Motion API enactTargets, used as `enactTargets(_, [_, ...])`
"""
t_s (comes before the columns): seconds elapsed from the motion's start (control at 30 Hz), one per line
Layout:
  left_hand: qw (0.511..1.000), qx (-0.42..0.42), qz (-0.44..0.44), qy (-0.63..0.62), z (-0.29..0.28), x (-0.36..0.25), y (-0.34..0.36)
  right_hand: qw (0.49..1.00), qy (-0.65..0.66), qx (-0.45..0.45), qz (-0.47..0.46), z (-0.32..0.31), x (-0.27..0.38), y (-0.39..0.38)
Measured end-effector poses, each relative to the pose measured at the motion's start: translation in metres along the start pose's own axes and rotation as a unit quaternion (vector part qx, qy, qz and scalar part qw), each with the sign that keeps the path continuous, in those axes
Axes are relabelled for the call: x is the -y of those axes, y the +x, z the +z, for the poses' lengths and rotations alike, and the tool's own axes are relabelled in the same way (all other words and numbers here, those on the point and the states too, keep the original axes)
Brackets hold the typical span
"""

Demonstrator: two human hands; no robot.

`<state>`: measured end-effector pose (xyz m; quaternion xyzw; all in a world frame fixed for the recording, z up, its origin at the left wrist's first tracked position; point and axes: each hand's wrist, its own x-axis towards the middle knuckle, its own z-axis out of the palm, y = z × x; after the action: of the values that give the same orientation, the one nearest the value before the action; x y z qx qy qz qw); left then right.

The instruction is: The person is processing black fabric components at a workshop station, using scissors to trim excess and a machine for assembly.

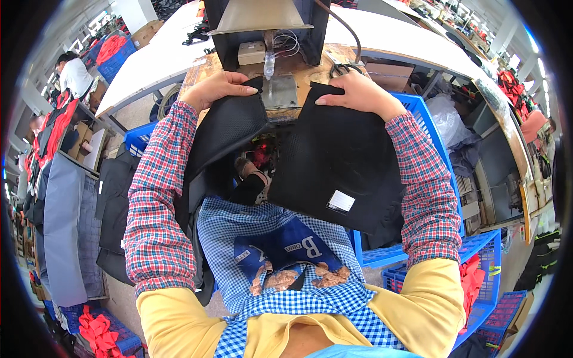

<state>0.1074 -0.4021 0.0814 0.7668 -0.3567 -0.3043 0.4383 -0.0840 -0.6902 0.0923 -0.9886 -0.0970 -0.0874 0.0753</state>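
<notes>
My left hand [222, 89] pinches the top corner of a black textured fabric piece [230, 128], which hangs down toward my lap. On the other side, my right hand [357, 94] grips the upper edge of a larger black fabric panel [340, 155]. A white label [341, 201] shows near that panel's lower edge. Between the two pieces is a gap, and a small metal plate [280, 91] lies there on the wooden bench. A pointed tip [269, 64] of a machine hangs just above the plate. Black-handled scissors [344, 69] lie right behind my right hand.
The machine's beige hood [262, 17] and dark housing stand ahead of me. Blue crates [427, 119] flank my right side, one with red fabric [471, 286]. Dark fabric pieces [116, 209] hang at my left. A long white table [152, 62] extends at far left; a person [74, 74] sits beyond.
</notes>
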Motion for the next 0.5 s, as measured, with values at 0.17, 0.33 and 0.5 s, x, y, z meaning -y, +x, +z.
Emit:
enactTargets(0.17, [1.000,-0.002,-0.015,0.013,0.009,-0.010,0.004,1.000,-0.010,-0.025,0.015,0.008,-0.020,-0.026])
enactTargets(0.33, [0.999,-0.030,-0.002,0.019,0.014,-0.012,-0.002,0.995,0.045,-0.092,-0.008,0.002,-0.017,-0.040])
enactTargets(0.5, [0.992,0.041,-0.086,-0.078,0.053,-0.004,-0.042,0.989,0.122,-0.081,0.024,0.001,-0.018,-0.060])
